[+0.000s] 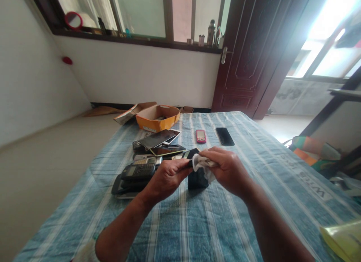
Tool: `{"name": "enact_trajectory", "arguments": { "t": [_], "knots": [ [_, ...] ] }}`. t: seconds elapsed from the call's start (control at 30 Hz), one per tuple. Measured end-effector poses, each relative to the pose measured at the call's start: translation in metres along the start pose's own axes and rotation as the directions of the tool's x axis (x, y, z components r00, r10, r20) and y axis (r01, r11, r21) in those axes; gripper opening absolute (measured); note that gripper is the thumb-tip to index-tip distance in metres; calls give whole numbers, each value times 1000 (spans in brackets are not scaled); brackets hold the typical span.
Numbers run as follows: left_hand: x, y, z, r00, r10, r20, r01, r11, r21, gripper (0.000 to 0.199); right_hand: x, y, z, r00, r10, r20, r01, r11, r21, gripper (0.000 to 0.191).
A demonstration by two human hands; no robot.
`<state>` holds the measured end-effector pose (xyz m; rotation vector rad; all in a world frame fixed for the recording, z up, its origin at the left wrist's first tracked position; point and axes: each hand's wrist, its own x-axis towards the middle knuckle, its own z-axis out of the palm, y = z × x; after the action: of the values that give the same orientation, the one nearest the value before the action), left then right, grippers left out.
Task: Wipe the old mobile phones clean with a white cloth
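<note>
My left hand (pixel 172 176) pinches a small dark phone-like thing (pixel 190 163), mostly hidden by the fingers. Against its far end, my right hand (pixel 225 165) presses a crumpled white cloth (pixel 203 163). Just below the cloth, a black item (pixel 197 180) lies on the table, its kind unclear. Left of my left hand is a pile of old mobile phones (pixel 138 172). Behind it lie more phones and dark screens (pixel 158 139), stacked loosely. A pink phone (pixel 201 136) and a black smartphone (pixel 225 136) lie apart, beyond my right hand.
A blue striped cloth covers the table (pixel 169 232). At its far edge an orange cardboard box (pixel 169 122) stands open with its lid (pixel 135 113) beside it. Yellow plastic packaging (pixel 342 241) lies at the near right corner. A dark red door (pixel 242 55) is behind.
</note>
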<state>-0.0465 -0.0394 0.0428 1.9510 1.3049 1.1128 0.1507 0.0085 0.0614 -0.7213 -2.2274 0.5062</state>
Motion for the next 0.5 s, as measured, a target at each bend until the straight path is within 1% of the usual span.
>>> {"name": "enact_trajectory", "arguments": {
  "t": [0.1,0.2,0.33,0.5],
  "knots": [
    [-1,0,1,1000,12,16,-11,1000,-13,25,1,-4,13,997,-74,-30,72,995,-75,28],
    [-1,0,0,1000,15,12,-15,1000,-15,24,0,-2,17,996,-82,-35,79,994,-75,30],
    [0,2,0,999,27,20,-27,999,-23,22,-1,5,9,999,-40,-9,40,999,-10,31],
    [1,0,0,1000,13,24,-13,1000,-5,23,0,10,-5,999,11,30,-12,999,42,29]
  ]
}}
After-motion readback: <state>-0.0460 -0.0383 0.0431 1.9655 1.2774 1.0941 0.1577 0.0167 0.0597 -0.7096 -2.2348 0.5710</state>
